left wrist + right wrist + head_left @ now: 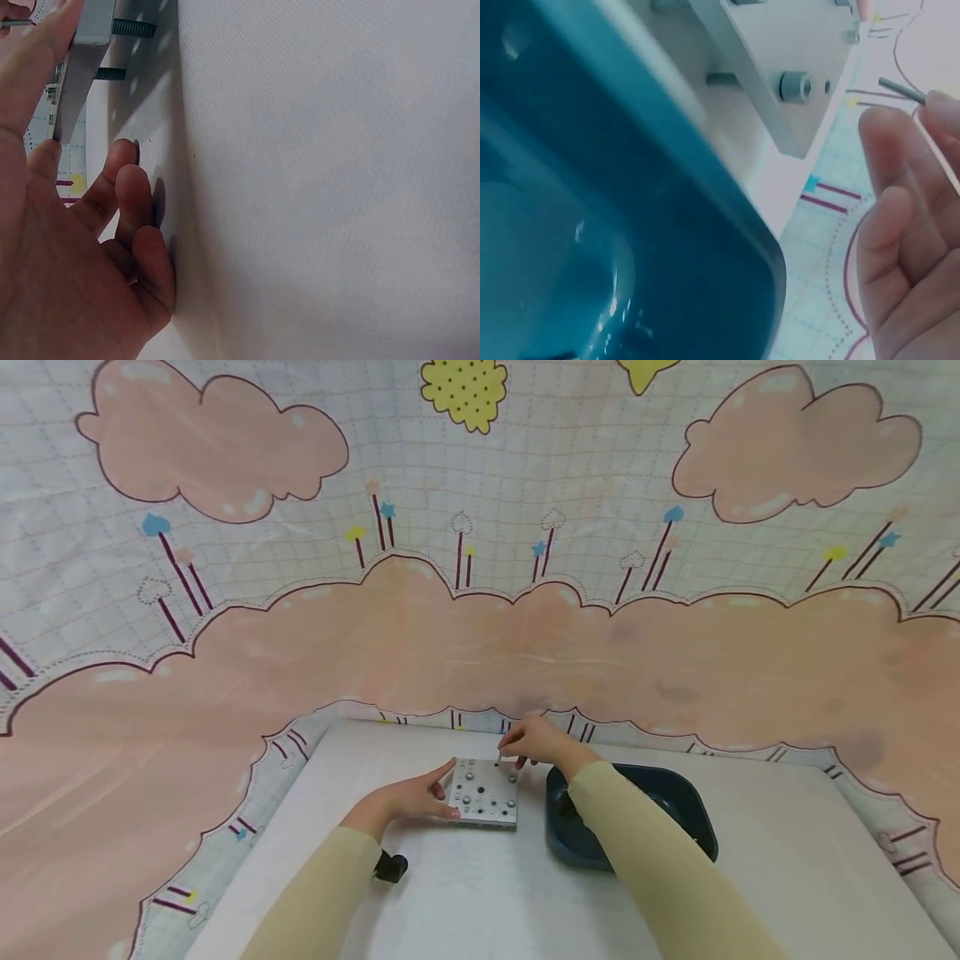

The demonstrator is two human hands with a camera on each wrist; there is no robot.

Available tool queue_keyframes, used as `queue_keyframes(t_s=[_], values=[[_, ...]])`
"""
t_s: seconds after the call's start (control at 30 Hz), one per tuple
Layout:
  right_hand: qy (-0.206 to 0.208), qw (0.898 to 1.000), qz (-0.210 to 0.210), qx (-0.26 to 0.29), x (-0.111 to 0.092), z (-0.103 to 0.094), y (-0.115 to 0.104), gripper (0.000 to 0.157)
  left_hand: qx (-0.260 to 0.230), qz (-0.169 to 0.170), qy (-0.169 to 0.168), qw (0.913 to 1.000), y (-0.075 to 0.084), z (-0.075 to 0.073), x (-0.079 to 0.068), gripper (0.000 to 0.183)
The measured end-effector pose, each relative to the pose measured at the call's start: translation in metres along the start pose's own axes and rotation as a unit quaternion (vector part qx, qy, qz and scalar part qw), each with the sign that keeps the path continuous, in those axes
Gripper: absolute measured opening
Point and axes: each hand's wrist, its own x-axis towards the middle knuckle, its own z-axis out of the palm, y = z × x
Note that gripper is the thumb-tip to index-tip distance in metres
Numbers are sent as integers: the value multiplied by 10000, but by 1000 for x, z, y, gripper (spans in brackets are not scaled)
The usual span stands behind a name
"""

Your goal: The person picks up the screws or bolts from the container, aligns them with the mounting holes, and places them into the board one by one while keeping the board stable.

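A square silver metal plate (pixel 491 789) sits on the table, dotted with holes and socket-head screws (pixel 796 87). Threaded screw ends (pixel 133 28) stick out beneath it. My left hand (pixel 412 795) grips the plate's left side, thumb and forefinger spread to two of its corners; the other fingers curl loosely by the tabletop. Over the plate's far right part, my right hand (pixel 542 742) pinches a thin metal rod (pixel 901 91) between thumb and fingertip. In the head view the rod points down at the plate, its lower tip close over the surface.
A dark blue plastic tray (pixel 557 847) stands right of the plate, under my right forearm, with small items inside partly hidden. A small black object (pixel 391 867) shows beside my left sleeve. Behind the white table (pixel 465 910) hangs a printed cloth (pixel 480 652).
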Motion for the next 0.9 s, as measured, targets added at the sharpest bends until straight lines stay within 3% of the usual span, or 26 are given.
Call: queue_keyframes(t_s=[0.6, 0.9], values=[[94, 9975, 691, -139, 22, 18, 5, 13, 32, -18, -48, 10000, -1, 2, 3, 108], [90, 9978, 616, -242, 22, 16, 1, 14, -31, 29, -33, 10000, -1, 0, 3, 110]])
